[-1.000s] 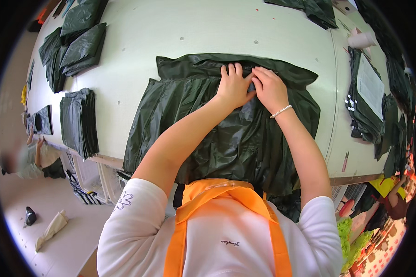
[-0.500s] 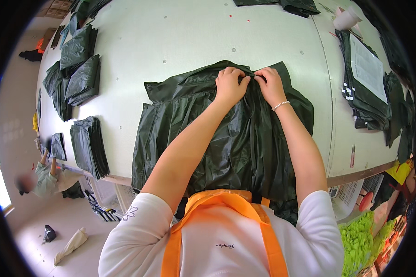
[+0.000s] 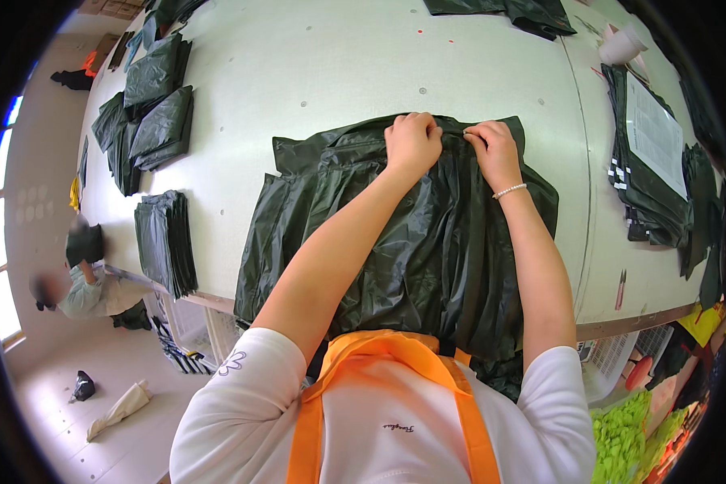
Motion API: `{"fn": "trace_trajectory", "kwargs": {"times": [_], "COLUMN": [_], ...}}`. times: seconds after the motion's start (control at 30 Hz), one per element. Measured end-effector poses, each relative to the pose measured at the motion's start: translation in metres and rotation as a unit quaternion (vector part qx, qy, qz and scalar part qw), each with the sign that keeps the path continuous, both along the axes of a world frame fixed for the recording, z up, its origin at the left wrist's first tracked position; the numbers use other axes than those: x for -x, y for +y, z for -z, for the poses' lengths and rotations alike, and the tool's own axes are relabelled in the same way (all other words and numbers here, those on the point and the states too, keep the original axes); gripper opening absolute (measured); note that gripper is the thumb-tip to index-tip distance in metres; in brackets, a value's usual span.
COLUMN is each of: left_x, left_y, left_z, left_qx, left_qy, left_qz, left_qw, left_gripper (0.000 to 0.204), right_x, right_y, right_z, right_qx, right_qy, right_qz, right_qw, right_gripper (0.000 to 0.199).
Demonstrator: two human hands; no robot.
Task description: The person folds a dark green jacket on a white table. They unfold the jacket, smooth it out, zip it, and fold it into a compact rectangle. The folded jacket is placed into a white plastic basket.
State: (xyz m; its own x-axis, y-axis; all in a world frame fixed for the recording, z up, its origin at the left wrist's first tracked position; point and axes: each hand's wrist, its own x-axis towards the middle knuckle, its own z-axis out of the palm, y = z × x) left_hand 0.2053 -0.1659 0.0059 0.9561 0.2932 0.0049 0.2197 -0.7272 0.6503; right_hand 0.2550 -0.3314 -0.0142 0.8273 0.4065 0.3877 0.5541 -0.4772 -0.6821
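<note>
In the head view, a dark green garment point(image 3: 444, 250) lay across the pale surface point(image 3: 363, 64), before the wearer. Its glossy, creased cloth looked light, limp and slippery, best held by the top edge. There the right hand point(image 3: 492, 147) had its grip pinching cloth; the left hand point(image 3: 414, 145) curled over the edge, its pinch hidden. Folded pieces point(image 3: 165, 246) stood leftward; beyond, a co-worker point(image 3: 93, 294) above pale floor point(image 3: 48, 444).
</note>
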Motion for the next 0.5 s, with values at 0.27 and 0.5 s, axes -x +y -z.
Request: {"fn": "trace_trajectory", "kwargs": {"times": [0.27,0.5], "left_x": [0.07,0.132], "left_y": [0.108,0.166], "left_z": [0.015,0.03], "left_qx": [-0.103,-0.121], "left_qy": [0.002,-0.094], "left_qz": [-0.149,-0.218], "left_qw": [0.984,0.964], "left_gripper": [0.012,0.035], "right_x": [-0.006,0.015], "right_y": [-0.04,-0.069], "right_z": [0.015,-0.013], "right_qx": [0.03,0.041], "right_qy": [-0.022,0.014], "right_qz": [0.077,0.101], "right_qw": [0.996,0.994], "right_gripper": [0.006,0.019]}}
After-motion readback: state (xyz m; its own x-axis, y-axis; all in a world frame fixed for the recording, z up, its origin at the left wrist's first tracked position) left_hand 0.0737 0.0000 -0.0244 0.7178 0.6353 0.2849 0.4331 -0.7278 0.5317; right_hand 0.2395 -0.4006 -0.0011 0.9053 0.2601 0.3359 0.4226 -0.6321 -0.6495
